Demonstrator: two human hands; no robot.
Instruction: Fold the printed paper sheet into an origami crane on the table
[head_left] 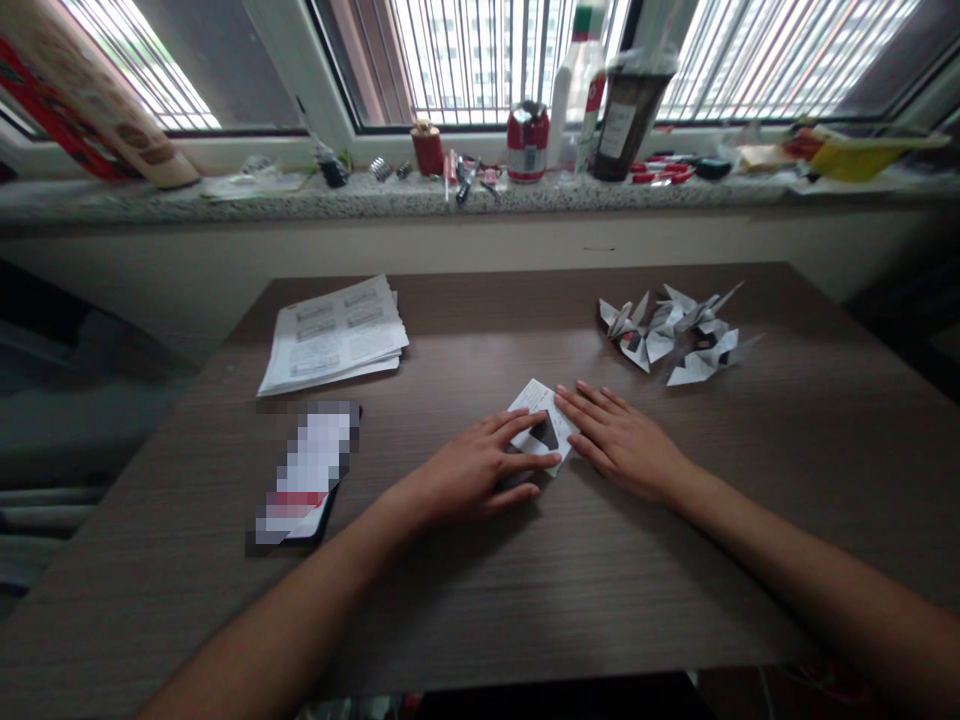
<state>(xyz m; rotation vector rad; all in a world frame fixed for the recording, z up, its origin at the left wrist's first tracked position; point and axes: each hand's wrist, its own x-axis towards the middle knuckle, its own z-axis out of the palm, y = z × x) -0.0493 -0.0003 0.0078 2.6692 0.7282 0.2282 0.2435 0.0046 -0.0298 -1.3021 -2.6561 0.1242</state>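
Note:
A small folded square of printed paper (534, 394) lies on the table with one corner pointing away from me; a dark printed patch shows near its middle. My left hand (480, 465) rests over its left side, fingers spread and fingertips touching the paper. Along its right edge lies my right hand (626, 440), flat with the fingers stretched out, the fingertips at the paper's border. Parts of the paper are hidden under the fingers. Neither hand grips anything.
Folded paper figures (686, 330) sit at the back right of the brown table (480, 330). A stack of printed sheets (337, 335) lies back left, a phone (307, 475) in front of it. Behind, the stone windowsill (300, 205) holds a red can (527, 142), bottles and small items.

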